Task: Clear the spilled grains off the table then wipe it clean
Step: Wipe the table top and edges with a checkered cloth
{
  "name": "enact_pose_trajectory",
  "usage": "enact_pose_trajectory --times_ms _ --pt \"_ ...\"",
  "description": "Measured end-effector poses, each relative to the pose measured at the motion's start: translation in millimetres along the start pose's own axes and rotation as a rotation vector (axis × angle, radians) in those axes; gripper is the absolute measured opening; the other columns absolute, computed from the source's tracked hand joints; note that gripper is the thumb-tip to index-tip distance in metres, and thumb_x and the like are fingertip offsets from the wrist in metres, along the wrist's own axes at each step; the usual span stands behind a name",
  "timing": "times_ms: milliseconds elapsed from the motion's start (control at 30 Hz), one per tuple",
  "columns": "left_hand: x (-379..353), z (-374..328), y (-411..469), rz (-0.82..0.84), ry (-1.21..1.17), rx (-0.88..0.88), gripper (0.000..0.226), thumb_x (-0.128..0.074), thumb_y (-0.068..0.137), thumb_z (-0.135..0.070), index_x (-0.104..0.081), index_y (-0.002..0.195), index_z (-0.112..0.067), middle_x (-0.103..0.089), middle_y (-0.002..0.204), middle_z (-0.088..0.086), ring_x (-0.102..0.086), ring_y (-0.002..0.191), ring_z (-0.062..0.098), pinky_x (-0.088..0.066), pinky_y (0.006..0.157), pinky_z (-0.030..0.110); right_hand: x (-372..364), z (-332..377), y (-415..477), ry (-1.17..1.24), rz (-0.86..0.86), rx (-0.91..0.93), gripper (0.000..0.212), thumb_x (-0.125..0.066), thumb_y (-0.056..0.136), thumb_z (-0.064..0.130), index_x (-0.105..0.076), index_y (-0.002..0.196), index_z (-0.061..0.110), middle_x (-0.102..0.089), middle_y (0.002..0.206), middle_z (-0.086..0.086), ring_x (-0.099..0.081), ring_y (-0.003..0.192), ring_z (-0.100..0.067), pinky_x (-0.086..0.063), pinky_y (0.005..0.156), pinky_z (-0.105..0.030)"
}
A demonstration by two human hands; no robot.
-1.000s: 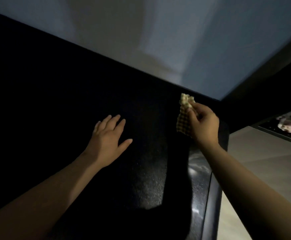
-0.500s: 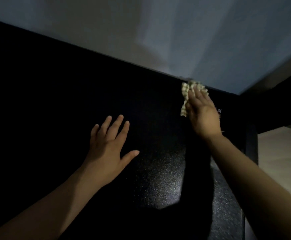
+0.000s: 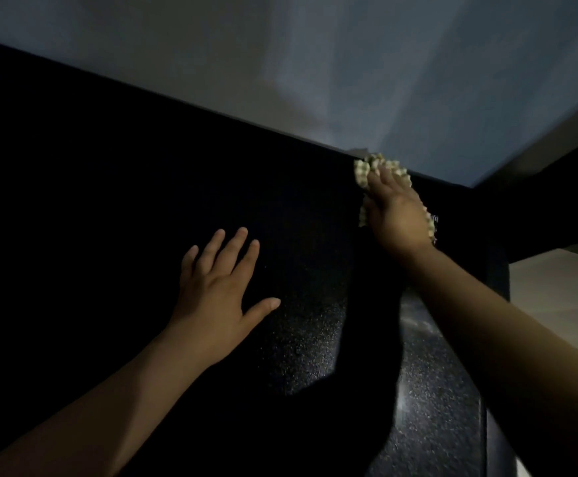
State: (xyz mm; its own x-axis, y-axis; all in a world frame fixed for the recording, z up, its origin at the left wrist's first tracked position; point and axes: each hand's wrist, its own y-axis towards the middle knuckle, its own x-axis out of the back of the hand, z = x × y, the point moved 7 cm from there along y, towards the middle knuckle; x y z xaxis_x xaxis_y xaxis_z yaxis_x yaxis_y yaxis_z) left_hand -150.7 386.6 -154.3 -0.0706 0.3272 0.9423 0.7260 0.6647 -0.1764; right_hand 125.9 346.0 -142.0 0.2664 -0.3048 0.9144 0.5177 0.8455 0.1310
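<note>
Head view: right hand (image 3: 396, 215) flat, fingers straight, pressing checked cloth (image 3: 363, 173) under fingertips; left hand (image 3: 215, 297) splayed, released, palm on table (image 3: 298, 339).

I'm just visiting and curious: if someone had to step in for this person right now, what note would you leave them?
Left hand: open, fingers spread flat on the dark table, holding nothing.
Right hand: flat fingers press the checked cloth onto the table's far edge, by the wall.
Done: no grains show on the lit patch; the rest is too dark to judge.
Left: wipe the rest of the top.
</note>
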Motion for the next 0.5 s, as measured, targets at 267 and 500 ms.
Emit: enact_pose_trajectory --times_ms 267,500 --pt "1.8 -2.3 -2.3 -0.006 0.010 -0.017 0.092 -0.011 0.076 -0.076 -0.011 0.152 -0.024 0.004 0.160 -0.003 0.010 0.147 0.020 0.004 0.118 0.045 -7.5 41.0 -105.2 -0.039 0.104 0.172 0.051 -0.060 0.091 0.013 -0.049 0.140 0.018 -0.042 0.149 -0.004 -0.041 0.136 -0.029 -0.034 0.106 -0.044" --pt "1.9 -1.5 -0.8 -0.032 0.015 -0.007 0.095 -0.010 0.073 -0.078 -0.013 0.151 -0.026 0.003 0.160 -0.005 0.009 0.147 0.018 0.004 0.118 0.044 37.4 19.3 -64.0 0.157 -0.123 0.050 0.035 -0.061 0.089 0.014 -0.065 0.124 0.012 -0.060 0.132 -0.005 -0.058 0.114 -0.027 -0.042 0.100 -0.028"
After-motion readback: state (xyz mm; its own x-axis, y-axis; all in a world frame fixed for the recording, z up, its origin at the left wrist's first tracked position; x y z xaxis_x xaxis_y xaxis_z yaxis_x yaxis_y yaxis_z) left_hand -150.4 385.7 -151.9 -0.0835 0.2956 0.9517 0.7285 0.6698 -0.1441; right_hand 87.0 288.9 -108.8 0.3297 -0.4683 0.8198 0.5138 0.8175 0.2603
